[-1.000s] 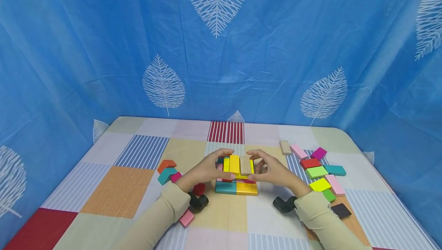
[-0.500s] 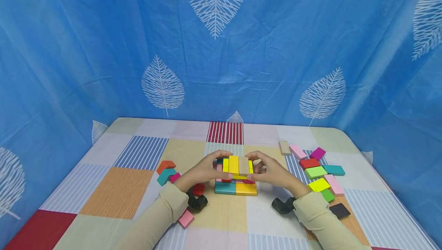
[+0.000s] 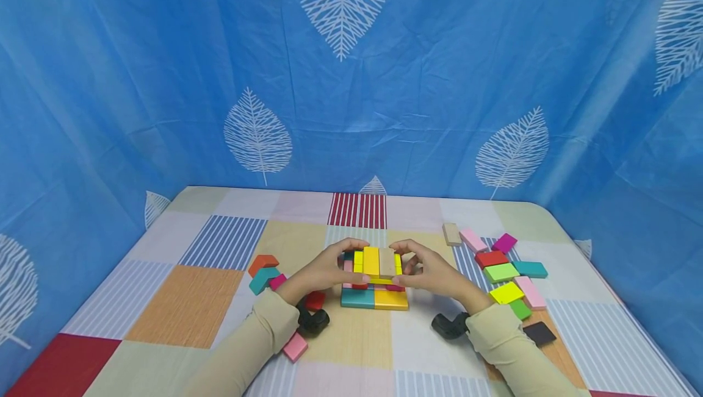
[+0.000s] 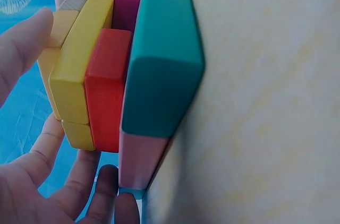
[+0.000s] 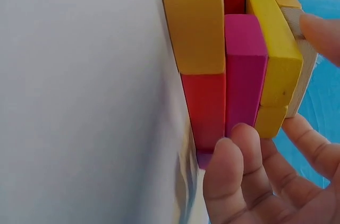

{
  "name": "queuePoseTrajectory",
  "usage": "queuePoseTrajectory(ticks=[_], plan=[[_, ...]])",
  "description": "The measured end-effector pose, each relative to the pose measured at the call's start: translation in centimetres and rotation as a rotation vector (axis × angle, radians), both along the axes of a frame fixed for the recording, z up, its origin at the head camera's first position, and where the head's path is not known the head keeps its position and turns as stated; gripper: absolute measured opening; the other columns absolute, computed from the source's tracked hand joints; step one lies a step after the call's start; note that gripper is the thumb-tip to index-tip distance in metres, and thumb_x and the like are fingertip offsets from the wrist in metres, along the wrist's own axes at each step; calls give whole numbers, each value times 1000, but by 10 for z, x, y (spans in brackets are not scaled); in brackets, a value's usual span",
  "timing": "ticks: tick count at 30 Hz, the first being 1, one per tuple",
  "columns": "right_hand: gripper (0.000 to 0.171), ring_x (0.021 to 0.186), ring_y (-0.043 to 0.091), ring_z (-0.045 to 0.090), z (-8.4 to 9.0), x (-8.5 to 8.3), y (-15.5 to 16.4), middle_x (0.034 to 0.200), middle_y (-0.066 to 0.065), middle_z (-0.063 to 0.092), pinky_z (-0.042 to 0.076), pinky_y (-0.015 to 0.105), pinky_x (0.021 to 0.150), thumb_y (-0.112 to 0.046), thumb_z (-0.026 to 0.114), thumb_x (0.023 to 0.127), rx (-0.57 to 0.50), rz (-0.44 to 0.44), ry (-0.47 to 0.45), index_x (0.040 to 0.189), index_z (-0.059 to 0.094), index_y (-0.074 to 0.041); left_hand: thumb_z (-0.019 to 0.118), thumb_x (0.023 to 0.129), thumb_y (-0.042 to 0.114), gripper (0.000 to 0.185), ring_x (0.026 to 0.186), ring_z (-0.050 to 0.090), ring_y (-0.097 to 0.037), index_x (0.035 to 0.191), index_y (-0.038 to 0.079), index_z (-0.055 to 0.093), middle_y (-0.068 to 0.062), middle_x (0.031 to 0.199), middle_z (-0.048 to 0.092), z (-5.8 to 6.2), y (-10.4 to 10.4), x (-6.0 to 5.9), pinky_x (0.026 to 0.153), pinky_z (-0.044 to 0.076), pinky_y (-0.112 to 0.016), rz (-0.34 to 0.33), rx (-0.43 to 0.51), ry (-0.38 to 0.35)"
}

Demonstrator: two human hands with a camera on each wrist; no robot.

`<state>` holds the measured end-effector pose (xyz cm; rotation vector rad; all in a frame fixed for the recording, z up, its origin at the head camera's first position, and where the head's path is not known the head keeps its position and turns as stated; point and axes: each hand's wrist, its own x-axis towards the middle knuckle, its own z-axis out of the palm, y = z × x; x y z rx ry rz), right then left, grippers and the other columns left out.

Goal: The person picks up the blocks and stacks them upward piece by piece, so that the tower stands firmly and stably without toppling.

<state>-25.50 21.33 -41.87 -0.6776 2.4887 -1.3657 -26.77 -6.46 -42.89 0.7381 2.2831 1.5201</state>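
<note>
A stepped stack of wooden blocks stands between both hands in the head view. Its bottom layer shows a teal block (image 3: 357,298) and an orange block (image 3: 391,300) in front. Above these, a red block (image 4: 108,91) and a magenta block (image 5: 245,70) carry a layer with a long yellow block (image 4: 85,59). On top, two blocks lie side by side. My left hand (image 3: 325,267) pinches the yellow-orange block (image 3: 371,261) between thumb and index finger at its ends. My right hand (image 3: 432,268) likewise pinches the plain wooden block (image 3: 387,261).
Loose blocks lie right of the stack, among them a red block (image 3: 491,259), a teal block (image 3: 530,269) and a black block (image 3: 539,333). On the left are an orange block (image 3: 263,263) and a pink block (image 3: 295,347). A blue curtain (image 3: 351,110) surrounds the table.
</note>
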Motion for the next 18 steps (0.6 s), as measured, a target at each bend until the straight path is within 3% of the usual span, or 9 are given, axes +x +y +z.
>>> queuePoseTrajectory(ticks=[6, 12, 18], plan=[[67, 97, 26, 64, 4, -9, 19, 141, 32, 58, 60, 29, 77, -11, 79, 97, -64, -34, -37, 153, 48, 9, 84, 93, 14, 72, 142, 46, -37, 156, 1, 50, -17, 154, 54, 0, 0, 0, 122, 37, -63, 3, 13, -12], [43, 93, 22, 67, 5, -20, 55, 129, 29, 68, 60, 30, 71, -12, 67, 107, -86, -321, 0, 141, 59, 13, 85, 92, 14, 76, 142, 45, -37, 157, -1, 48, -18, 155, 53, -2, -1, 1, 122, 36, -63, -4, 8, -14], [44, 81, 14, 69, 2, -28, 77, 119, 29, 67, 61, 25, 68, -9, 66, 106, -15, -540, -7, 140, 57, 17, 87, 91, 15, 77, 142, 46, -37, 157, 1, 49, -17, 155, 54, -3, -1, -1, 122, 37, -62, 7, -3, -12]])
